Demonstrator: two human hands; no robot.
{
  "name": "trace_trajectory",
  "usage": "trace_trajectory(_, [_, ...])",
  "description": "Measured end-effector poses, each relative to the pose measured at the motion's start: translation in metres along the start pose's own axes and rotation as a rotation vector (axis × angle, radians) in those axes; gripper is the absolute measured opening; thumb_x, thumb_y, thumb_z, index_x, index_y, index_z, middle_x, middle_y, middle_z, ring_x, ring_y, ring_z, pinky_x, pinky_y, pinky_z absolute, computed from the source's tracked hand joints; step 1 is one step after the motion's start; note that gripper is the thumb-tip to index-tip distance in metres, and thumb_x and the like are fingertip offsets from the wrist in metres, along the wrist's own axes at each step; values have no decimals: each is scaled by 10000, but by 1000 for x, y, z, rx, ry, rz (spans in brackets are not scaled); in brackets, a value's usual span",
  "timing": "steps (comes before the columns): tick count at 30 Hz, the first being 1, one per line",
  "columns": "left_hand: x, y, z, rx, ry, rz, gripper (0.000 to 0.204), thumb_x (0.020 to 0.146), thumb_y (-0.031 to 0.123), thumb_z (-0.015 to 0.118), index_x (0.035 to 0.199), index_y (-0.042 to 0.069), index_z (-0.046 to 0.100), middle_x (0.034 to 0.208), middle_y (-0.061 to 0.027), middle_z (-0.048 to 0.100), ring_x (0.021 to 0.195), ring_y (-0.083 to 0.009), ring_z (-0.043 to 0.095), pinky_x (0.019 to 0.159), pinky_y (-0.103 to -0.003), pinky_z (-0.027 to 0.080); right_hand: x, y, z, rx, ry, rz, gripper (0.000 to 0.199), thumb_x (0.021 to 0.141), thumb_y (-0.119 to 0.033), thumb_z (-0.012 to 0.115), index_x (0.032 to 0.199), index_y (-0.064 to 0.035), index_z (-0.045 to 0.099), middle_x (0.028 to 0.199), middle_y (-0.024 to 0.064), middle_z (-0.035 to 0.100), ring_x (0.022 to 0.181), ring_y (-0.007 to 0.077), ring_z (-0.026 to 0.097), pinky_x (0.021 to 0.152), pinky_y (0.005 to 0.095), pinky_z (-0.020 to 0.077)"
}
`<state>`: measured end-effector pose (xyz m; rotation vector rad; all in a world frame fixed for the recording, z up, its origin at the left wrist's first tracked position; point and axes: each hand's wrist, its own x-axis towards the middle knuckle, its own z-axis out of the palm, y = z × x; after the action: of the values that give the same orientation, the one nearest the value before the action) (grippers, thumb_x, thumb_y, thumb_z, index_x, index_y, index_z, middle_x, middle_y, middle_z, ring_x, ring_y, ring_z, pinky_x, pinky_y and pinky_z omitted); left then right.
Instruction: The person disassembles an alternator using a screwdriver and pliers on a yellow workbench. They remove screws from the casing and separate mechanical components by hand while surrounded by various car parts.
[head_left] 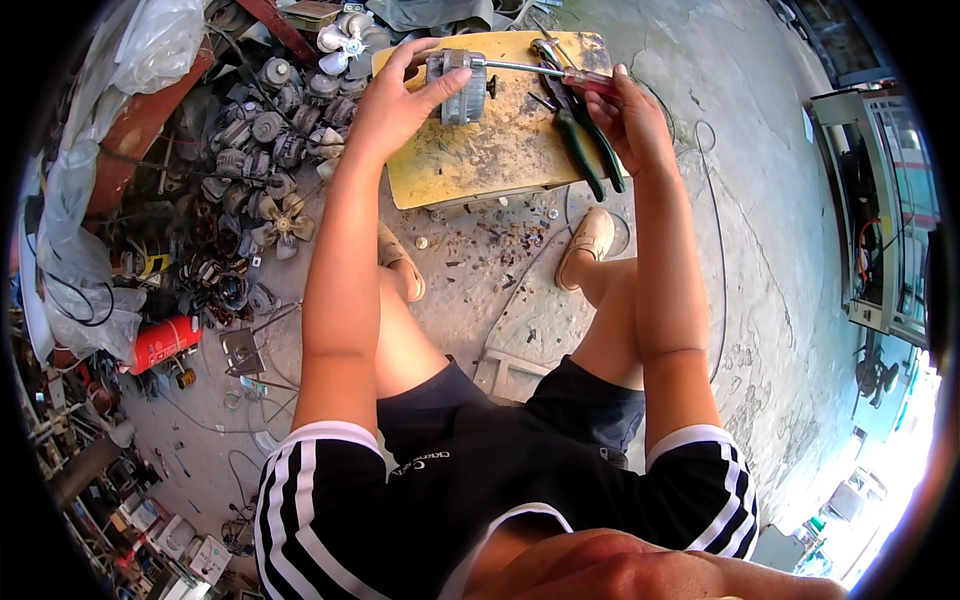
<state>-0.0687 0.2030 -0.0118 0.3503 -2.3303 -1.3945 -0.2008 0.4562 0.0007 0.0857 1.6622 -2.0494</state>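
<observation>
My left hand (395,100) grips a small grey electric motor (456,88) on a worn yellow board (480,160). My right hand (628,115) holds a screwdriver (545,72) with a red handle, its metal shaft reaching left to the side of the motor. Green-handled pliers (585,150) lie on the board just under my right hand. My bare knees and sandalled feet (590,240) are below the board.
A heap of small motors and fan blades (270,150) lies to the left on the concrete floor. A red cylinder (165,342) and cables sit lower left. A cabinet with glass doors (880,210) stands at the right. Small screws and debris lie under the board.
</observation>
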Motion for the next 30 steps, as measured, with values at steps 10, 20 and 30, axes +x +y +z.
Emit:
trace_trajectory(10, [-48,19,58,460,343,104,888,711,428,840,1407,125,379,1401,-87,475,1313,-275,452,1091,-671,222,2,-4,-20,-337,-25,27,520,1046,-505,403,748,-97,527,560,-50,351,441,62,231,429,255,168])
trace_trajectory(20, [-33,13,50,360,427,109,709,740,304,808,1331,106,470,1146,-124,659,1087,-324,620,1107,-629,278,-9,-1,-13,-156,-218,-176,253,1053,-290,500,1130,-81,619,829,-44,563,673,39,444,576,199,365])
trace_trajectory(30, [-27,20,24,422,361,54,709,743,372,786,1347,98,534,1159,-155,675,1085,-320,634,1127,-597,274,-11,7,9,-243,-140,-429,322,1058,-309,495,1209,-56,625,904,-9,642,727,43,514,618,200,415])
